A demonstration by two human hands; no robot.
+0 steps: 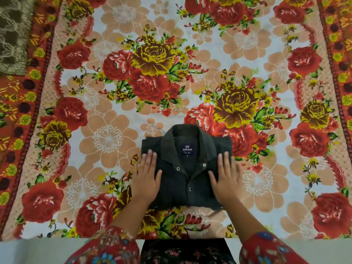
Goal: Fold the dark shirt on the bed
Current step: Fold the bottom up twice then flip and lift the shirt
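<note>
The dark shirt (pixel 185 180) lies on the bed as a compact folded rectangle near the front edge, collar up and facing away from me, a blue label showing inside the collar. My left hand (pixel 146 177) rests flat on the shirt's left side, fingers spread. On the right side my right hand (pixel 225 178) lies flat the same way. Neither hand grips the cloth. The buttoned front placket runs down the middle between my hands.
A floral bedsheet (pixel 114 103) in red, yellow and peach covers the bed. A brown patterned cloth (pixel 13 35) lies at the far left corner. The bed's front edge (pixel 57 240) runs just below the shirt, with my patterned sleeves over it.
</note>
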